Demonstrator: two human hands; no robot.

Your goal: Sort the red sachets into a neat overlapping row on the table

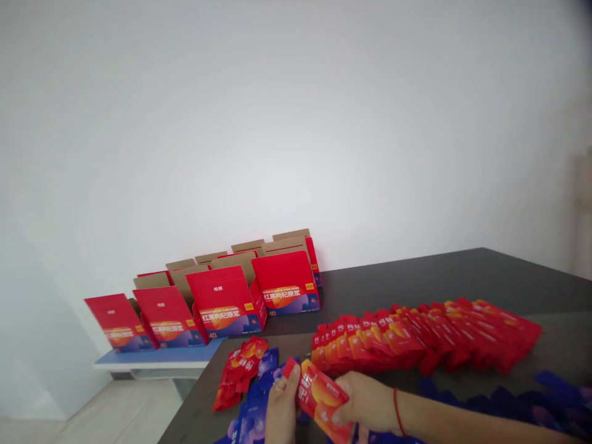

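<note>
Low in the head view, my right hand (365, 402) grips a red and orange sachet (324, 399) with its fingers closed on the near edge. My left hand (282, 407) is closed at the sachet's upper left, its thumb pressed against red packaging. Whether a second sachet is layered there I cannot tell. Beneath and left of my left hand lie blue-purple sachets (254, 410). A small pile of red sachets (243, 370) rests just beyond them. Behind my right hand runs a long overlapping row of red sachets (370, 339).
Open red and blue cartons (226, 302) with raised brown flaps stand at the back left, some on a blue-topped surface (185, 354). More dark blue sachets (504, 401) lie at the right front of the dark table (407, 283). A white wall rises behind.
</note>
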